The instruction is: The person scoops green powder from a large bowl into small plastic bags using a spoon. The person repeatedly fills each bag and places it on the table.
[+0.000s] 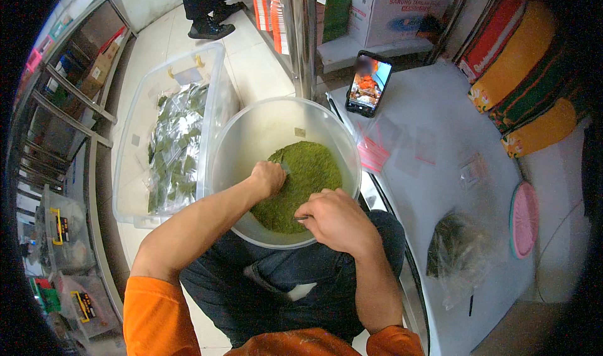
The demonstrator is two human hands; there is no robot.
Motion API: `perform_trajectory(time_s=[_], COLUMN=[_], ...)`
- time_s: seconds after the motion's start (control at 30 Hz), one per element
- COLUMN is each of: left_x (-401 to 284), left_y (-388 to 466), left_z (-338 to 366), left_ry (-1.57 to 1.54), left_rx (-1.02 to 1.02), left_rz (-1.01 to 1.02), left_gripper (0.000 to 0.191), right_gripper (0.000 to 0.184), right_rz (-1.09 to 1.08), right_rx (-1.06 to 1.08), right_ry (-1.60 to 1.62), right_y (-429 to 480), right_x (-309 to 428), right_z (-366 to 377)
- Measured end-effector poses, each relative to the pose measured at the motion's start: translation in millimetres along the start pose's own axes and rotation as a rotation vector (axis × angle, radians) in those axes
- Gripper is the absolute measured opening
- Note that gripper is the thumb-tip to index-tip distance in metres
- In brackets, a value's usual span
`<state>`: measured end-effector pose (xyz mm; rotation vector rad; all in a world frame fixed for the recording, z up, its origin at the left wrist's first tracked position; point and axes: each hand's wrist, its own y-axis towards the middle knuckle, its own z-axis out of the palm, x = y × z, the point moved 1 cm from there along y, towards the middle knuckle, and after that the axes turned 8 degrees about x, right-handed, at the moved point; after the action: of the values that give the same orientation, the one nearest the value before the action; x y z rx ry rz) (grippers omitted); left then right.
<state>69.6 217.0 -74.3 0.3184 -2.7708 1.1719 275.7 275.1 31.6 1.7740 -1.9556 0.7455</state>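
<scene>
A round translucent plastic tub (235,141) stands before me, with a mound of green powder or finely crushed leaf (311,167) in it. Over the mound, my left hand (268,179) pinches a small clear plastic bag (285,168), mostly hidden by the fingers. My right hand (337,219) is closed around a thin dark-handled utensil (301,218) at the tub's near right rim; its working end cannot be made out. Left of the tub is a clear storage box (214,134) containing many small clear packets with green contents (176,153).
On the grey tabletop (424,186) at right are a propped phone (369,85), pink-edged zip bags (372,155), a plastic bag with dark contents (454,247) and a pink tray (524,220). A metal post (301,40) rises behind the tub. Another person's shoes (212,29) stand beyond.
</scene>
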Motion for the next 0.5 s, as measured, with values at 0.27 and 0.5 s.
perform_trajectory(time_s=[0.27, 0.5], left_x=[2.0, 2.4], left_y=[4.9, 1.5], left_z=[6.0, 2.2], left_ry=[0.038, 0.033], left_rx=[0.03, 0.006], left_rz=[0.002, 0.043], left_gripper=[0.022, 0.016], right_gripper=[0.017, 0.018], right_rz=[0.014, 0.017], right_rx=[0.004, 0.005], right_ry=[0.011, 0.024], right_y=[3.3, 2.1], right_x=[0.2, 1.0], right_z=[2.1, 1.0])
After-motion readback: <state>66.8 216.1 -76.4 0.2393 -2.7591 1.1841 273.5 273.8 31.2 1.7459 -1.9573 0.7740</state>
